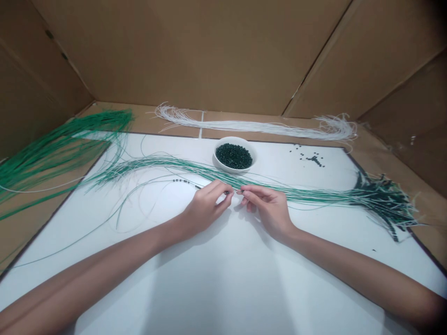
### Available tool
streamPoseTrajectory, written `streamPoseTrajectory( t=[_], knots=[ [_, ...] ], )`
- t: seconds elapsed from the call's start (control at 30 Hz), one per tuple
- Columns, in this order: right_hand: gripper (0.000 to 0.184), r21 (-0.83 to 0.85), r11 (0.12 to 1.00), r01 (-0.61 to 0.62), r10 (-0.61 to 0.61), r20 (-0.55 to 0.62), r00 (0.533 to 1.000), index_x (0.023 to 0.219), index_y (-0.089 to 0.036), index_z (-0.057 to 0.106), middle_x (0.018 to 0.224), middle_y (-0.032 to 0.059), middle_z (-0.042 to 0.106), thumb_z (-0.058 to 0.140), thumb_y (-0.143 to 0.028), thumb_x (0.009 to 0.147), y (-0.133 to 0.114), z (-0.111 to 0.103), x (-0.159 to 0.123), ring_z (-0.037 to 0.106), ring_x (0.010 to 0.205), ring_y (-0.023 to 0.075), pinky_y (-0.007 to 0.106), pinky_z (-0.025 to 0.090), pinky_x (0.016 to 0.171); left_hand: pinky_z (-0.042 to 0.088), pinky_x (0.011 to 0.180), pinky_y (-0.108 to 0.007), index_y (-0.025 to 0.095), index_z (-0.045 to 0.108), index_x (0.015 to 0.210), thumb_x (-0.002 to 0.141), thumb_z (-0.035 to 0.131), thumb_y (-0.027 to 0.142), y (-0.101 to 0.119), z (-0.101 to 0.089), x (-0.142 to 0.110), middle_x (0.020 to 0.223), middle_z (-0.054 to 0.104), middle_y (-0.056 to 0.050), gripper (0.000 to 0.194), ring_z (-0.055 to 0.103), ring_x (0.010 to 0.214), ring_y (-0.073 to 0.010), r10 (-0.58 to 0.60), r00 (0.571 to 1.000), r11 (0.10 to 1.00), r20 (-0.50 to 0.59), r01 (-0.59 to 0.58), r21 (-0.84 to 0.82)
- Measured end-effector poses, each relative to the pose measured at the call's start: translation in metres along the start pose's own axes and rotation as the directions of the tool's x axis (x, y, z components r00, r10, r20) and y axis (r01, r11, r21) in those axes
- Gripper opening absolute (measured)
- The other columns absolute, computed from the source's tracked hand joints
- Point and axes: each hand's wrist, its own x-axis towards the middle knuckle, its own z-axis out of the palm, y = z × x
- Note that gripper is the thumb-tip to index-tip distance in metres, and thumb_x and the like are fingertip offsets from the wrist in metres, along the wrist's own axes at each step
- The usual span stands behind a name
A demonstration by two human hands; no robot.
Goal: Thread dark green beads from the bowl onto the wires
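Note:
Over the middle of the white board, my left hand (208,202) pinches a thin green string (139,184), which trails away to the left. Small dark green beads (181,181) are threaded on it just left of that hand. A fingertip's width away, my right hand (267,204) is closed in a pinch too, with a tiny item at its fingertips, too small to make out. Just behind the hands lies a long bundle of green strings (167,161), its right end a thick cluster of beaded strands (384,200).
Dark green beads fill a white bowl (217,164) beyond the hands. Loose beads (315,160) lie at the back right. White strings (258,126) stretch along the back, green strings (66,144) hang over the left edge. Cardboard walls (195,51) enclose the board (216,288).

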Motion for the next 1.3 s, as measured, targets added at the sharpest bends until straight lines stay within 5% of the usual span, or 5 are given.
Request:
streamPoseTrajectory(
  t=[0.27, 0.67, 1.3],
  knots=[
    [0.012, 0.060, 0.998, -0.005, 0.003, 0.034, 0.999, 0.077, -0.018, 0.067, 0.071, 0.0045, 0.068, 0.065, -0.024, 0.067, -0.0029, 0.0020, -0.0002, 0.057, 0.051, 0.0096, 0.020, 0.043, 0.043, 0.040, 0.063, -0.016, 0.016, 0.053, 0.081, 0.081, 0.046, 0.014, -0.0009, 0.0001, -0.0007, 0.073, 0.056, 0.000, 0.007, 0.050, 0.066, -0.0070, 0.005, 1.000, 1.000, -0.010, -0.005, 0.018],
    [0.014, 0.006, 1.000, -0.015, 0.015, 0.010, 1.000, 0.074, -0.016, 0.066, 0.054, 0.0001, 0.061, 0.067, -0.026, 0.065, -0.0053, 0.0029, -0.0005, 0.053, 0.047, 0.0088, 0.020, 0.043, 0.044, 0.041, 0.065, -0.017, 0.016, 0.052, 0.083, 0.080, 0.046, 0.012, -0.0012, 0.0009, -0.0011, 0.076, 0.057, 0.000, 0.008, 0.050, 0.068, -0.0072, 0.063, 0.998, 0.998, 0.015, -0.063, -0.005],
    [0.017, -0.127, 0.992, 0.000, 0.006, 0.051, 0.999, 0.074, -0.015, 0.067, 0.061, 0.0009, 0.064, 0.067, -0.028, 0.062, -0.0093, 0.0045, -0.0040, 0.051, 0.043, 0.0075, 0.021, 0.044, 0.043, 0.042, 0.063, -0.017, 0.016, 0.053, 0.084, 0.081, 0.045, 0.013, -0.0021, 0.0023, -0.0021, 0.077, 0.058, 0.000, 0.009, 0.051, 0.070, -0.0074, 0.037, 0.999, 0.999, 0.026, -0.037, -0.003]
  ],
)
